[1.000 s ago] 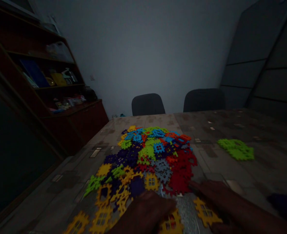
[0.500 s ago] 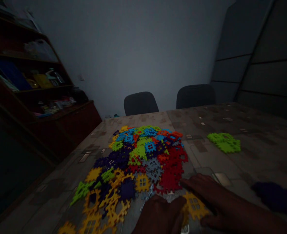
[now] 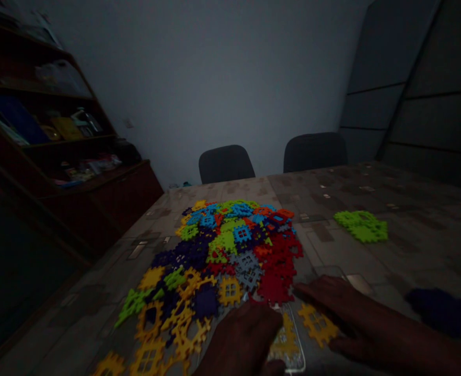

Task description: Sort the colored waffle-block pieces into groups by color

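My left hand [image 3: 242, 337] hovers at the near edge of a heap of interlocking plastic tiles, its thumb apart from its bent fingers; the fingertips are partly hidden. Beside it on the right lies a yellow tile [image 3: 287, 337], dim and partly covered by the hand. My right hand [image 3: 332, 305] is low over the table with fingers stretched and thumb apart, next to a yellow window tile [image 3: 317, 324]. Red tiles [image 3: 275, 284] and grey tiles [image 3: 248, 269] lie just beyond my hands. Another yellow window tile [image 3: 229, 291] rests left of them.
Purple tiles [image 3: 205, 300], yellow frames [image 3: 150, 318] and blue tiles [image 3: 241, 234] fill the heap. A green cluster [image 3: 361, 225] and a purple cluster [image 3: 442, 310] lie apart on the patterned table [image 3: 317, 193]. Two chairs [image 3: 226, 164] stand behind it; a shelf unit [image 3: 97, 190] is left.
My left hand has moved left, away from the yellow tile beside it, which now shows more fully. My right hand has shifted only slightly, by the yellow window tile.
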### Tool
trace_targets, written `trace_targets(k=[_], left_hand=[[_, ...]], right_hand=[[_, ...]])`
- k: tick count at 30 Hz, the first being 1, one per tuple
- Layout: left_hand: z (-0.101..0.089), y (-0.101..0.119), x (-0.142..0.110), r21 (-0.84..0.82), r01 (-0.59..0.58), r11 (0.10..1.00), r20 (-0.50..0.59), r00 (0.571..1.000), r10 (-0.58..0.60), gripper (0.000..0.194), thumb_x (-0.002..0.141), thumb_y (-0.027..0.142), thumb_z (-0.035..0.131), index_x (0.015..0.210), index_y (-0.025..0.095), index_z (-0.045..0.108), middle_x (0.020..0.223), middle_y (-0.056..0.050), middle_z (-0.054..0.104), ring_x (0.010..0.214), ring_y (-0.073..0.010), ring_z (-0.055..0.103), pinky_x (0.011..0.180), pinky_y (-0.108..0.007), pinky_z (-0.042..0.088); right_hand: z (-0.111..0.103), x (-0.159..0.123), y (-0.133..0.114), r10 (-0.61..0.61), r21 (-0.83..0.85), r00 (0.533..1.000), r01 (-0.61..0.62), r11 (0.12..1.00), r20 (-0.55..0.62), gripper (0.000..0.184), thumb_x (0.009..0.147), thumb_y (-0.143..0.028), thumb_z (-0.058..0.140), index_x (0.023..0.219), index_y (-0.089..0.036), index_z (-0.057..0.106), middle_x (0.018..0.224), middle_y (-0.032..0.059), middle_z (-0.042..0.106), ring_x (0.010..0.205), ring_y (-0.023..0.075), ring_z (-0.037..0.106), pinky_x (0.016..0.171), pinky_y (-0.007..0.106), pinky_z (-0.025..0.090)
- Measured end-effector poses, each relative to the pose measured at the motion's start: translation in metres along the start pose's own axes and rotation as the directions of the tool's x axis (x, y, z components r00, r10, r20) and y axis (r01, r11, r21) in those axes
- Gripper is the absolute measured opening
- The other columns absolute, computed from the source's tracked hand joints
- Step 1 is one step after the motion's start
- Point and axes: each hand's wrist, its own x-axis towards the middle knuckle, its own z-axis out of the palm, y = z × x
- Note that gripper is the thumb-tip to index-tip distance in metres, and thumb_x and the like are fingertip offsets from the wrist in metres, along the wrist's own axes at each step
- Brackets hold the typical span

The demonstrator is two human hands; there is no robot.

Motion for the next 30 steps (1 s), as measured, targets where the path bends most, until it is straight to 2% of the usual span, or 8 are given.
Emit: trace_targets(k=[3,6,12,17,20,22,25,30], left_hand=[[0.011,-0.003,0.000,0.075,-0.005,0.997,0.022,1.000,0.004,0.069,0.079,0.052,0.086,0.133,0.023,0.054,0.120,-0.010,0.072,0.102,-0.0317,0.067,0.084,-0.041,0.053],[0.024,-0.003,0.003,0.137,-0.024,0.990,-0.019,0.999,0.027,0.079,0.076,0.046,0.091,0.139,0.025,0.047,0.124,-0.009,0.070,0.106,-0.0309,0.066,0.087,-0.040,0.050],[0.026,-0.002,0.005,0.087,-0.114,0.990,-0.158,0.979,0.127,0.059,0.088,0.056,0.076,0.132,0.026,0.050,0.110,-0.005,0.073,0.096,-0.0240,0.067,0.078,-0.033,0.047],[0.011,-0.008,0.001,0.061,-0.269,0.961,-0.162,0.947,0.276,0.042,0.102,0.045,0.063,0.135,0.024,0.048,0.129,-0.006,0.070,0.113,-0.0233,0.064,0.095,-0.035,0.045],[0.013,-0.010,0.000,0.098,-0.358,0.928,-0.145,0.918,0.370,0.037,0.108,0.040,0.053,0.140,0.023,0.045,0.132,-0.006,0.069,0.118,-0.0217,0.062,0.101,-0.034,0.042],[0.019,-0.009,0.000,0.091,-0.348,0.933,-0.109,0.928,0.357,0.038,0.108,0.043,0.052,0.139,0.023,0.046,0.126,-0.005,0.071,0.111,-0.0199,0.064,0.094,-0.031,0.045],[0.030,-0.006,0.002,0.148,-0.237,0.960,-0.110,0.961,0.254,0.041,0.102,0.051,0.060,0.131,0.024,0.050,0.109,-0.005,0.072,0.093,-0.0205,0.066,0.077,-0.030,0.047],[0.036,-0.003,0.004,0.280,-0.132,0.951,-0.207,0.959,0.195,0.063,0.093,0.067,0.063,0.134,0.022,0.047,0.093,-0.005,0.069,0.075,-0.0220,0.064,0.062,-0.031,0.042]], right_hand=[[-0.003,0.002,-0.007,0.057,-0.001,0.998,-0.057,0.998,0.035,0.086,0.088,-0.027,0.075,0.161,-0.040,0.030,0.170,0.0050,0.029,0.155,0.0399,0.021,0.124,0.063,0.021],[-0.004,0.004,-0.010,0.053,-0.015,0.996,-0.052,0.999,0.072,0.082,0.091,-0.030,0.070,0.162,-0.035,0.031,0.170,0.0080,0.029,0.155,0.0416,0.020,0.123,0.065,0.021],[-0.006,0.005,-0.012,-0.194,-0.058,0.977,0.190,0.980,-0.085,0.073,0.089,-0.010,0.052,0.157,-0.035,0.042,0.156,0.0061,0.051,0.145,0.0307,0.043,0.121,0.053,0.035],[-0.007,0.006,-0.016,-0.060,-0.075,0.986,0.049,0.996,-0.156,0.065,0.096,-0.027,0.056,0.159,-0.031,0.040,0.161,0.0096,0.044,0.146,0.0353,0.041,0.119,0.055,0.037],[-0.003,0.009,-0.020,0.040,-0.071,0.983,-0.054,0.996,-0.179,0.074,0.090,-0.040,0.068,0.158,-0.027,0.042,0.158,0.0143,0.047,0.144,0.0408,0.042,0.118,0.062,0.035],[0.000,0.011,-0.021,0.088,-0.085,0.985,-0.101,0.991,-0.149,0.084,0.083,-0.037,0.075,0.159,-0.024,0.041,0.159,0.0172,0.046,0.144,0.0440,0.040,0.118,0.066,0.032],[0.007,0.011,-0.018,0.117,-0.078,0.991,-0.123,0.989,-0.070,0.087,0.083,-0.030,0.072,0.162,-0.025,0.035,0.164,0.0151,0.038,0.149,0.0429,0.033,0.121,0.065,0.026],[0.009,0.004,-0.008,-0.048,-0.014,0.998,0.048,0.999,-0.045,0.088,0.084,-0.014,0.064,0.162,-0.038,0.031,0.165,0.0042,0.038,0.151,0.0340,0.033,0.124,0.054,0.028]])
